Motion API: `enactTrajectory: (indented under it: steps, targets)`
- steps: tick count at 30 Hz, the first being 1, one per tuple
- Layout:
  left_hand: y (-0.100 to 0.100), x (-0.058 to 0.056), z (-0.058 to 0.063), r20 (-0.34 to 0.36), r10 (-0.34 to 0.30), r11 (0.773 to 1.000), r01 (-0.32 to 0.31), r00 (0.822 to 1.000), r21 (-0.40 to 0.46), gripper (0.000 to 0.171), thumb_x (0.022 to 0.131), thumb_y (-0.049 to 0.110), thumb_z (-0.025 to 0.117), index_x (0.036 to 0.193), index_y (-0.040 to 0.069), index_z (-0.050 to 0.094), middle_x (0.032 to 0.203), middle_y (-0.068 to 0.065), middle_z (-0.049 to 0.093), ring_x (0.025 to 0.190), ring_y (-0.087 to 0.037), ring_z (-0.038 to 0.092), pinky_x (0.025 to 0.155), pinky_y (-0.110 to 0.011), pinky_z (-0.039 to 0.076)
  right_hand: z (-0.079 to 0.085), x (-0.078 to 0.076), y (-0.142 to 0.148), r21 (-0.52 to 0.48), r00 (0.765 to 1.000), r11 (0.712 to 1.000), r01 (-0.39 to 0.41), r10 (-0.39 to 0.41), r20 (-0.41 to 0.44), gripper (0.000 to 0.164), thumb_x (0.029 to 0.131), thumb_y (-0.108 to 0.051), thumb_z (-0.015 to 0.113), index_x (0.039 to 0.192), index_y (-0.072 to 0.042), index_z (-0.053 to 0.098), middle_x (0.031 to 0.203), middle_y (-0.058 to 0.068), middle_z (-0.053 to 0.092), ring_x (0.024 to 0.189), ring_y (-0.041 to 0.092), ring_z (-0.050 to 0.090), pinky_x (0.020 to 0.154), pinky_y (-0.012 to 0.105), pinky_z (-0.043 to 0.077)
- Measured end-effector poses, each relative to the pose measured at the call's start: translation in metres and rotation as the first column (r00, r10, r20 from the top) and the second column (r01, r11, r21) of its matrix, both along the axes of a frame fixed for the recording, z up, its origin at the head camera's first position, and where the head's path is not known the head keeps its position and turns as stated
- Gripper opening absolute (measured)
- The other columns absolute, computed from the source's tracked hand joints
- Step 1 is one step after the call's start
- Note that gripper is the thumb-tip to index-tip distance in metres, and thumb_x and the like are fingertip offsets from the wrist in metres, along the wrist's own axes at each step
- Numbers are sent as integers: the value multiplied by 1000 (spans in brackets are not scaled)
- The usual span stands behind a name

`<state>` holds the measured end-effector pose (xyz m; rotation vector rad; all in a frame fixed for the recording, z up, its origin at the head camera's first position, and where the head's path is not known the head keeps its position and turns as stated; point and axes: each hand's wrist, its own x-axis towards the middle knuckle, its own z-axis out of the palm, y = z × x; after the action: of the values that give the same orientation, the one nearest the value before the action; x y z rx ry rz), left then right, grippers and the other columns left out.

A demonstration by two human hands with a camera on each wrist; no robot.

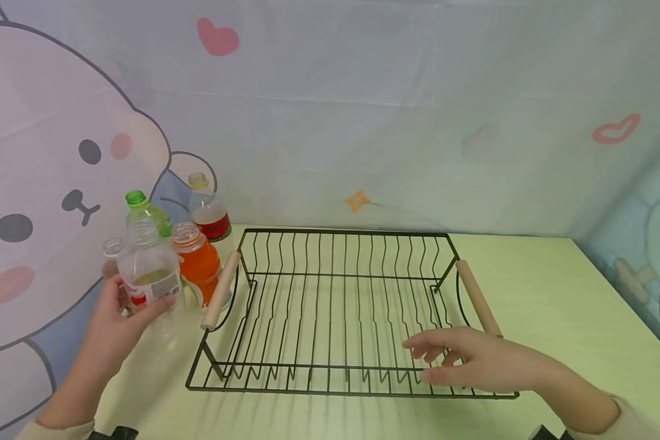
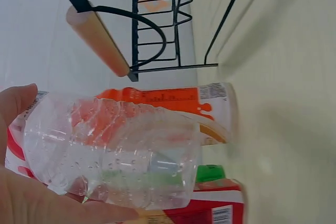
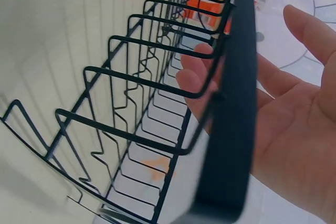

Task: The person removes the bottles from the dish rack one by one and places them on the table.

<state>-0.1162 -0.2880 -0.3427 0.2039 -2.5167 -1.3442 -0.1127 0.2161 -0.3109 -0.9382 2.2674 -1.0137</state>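
My left hand (image 1: pixel 118 318) grips an empty clear plastic bottle (image 1: pixel 151 269) by its label, thumb on one side and fingers curled round the other. In the left wrist view droplets cling inside the clear bottle (image 2: pixel 121 150). Close beside it on the right stands an orange bottle (image 1: pixel 200 266) without a cap. A dark wire dish rack (image 1: pixel 330 367) with wooden handles occupies the middle of the table. Over its front right part hovers my right hand (image 1: pixel 467 359), fingers loosely bent and holding nothing. The right wrist view shows the palm (image 3: pixel 294 124) beside the rack's wires.
Behind the held bottle are a green-necked bottle (image 1: pixel 154 215) and a red-labelled one (image 1: pixel 213 220). Another clear bottle neck (image 1: pixel 112 247) shows at the far left, its body mostly hidden. A printed cloth (image 1: pixel 330 122) hangs along the table's back edge.
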Motion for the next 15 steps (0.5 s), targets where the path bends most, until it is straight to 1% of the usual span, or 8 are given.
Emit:
enactTrajectory:
  steps: [3,7,11,14,15]
  targets:
    - [-3,1,-7,62,18,1000,-19,998,6,70,89,21,69,140,-2,28,115,-4,43,92,-7,41,67,-15,43,-5,-1,1,19,999,1000,-24,24,23,44,96,-34,60,134,-11,54,122,-1,62,112,7,57,85,26,51]
    - [-4,1,-13,123,21,999,-24,992,21,73,90,24,68,141,-4,24,121,-12,42,95,-12,41,68,-15,43,-9,-2,1,29,996,998,-62,60,65,45,96,-31,60,134,-9,54,122,-1,62,111,11,58,84,27,51]
    - [-5,0,-18,169,8,999,-15,986,39,78,91,27,68,142,-5,18,128,-16,40,104,-20,40,69,-14,41,-13,-2,2,27,992,993,-111,109,65,43,95,-28,61,133,-8,55,118,-6,61,103,5,57,79,24,51]
    - [-4,-1,-22,189,-4,999,-5,982,47,81,91,28,68,143,-5,16,132,-18,38,106,-19,40,70,-12,41,-15,-2,3,19,988,989,-145,144,49,42,95,-28,61,132,-7,55,116,-8,60,98,3,57,75,23,52]
    - [-4,-1,-23,189,-7,999,-3,982,49,80,91,27,68,143,-5,16,132,-18,38,104,-16,41,70,-12,41,-16,-2,2,18,988,989,-150,149,48,42,95,-28,61,132,-7,55,116,-7,60,98,2,57,75,23,52]
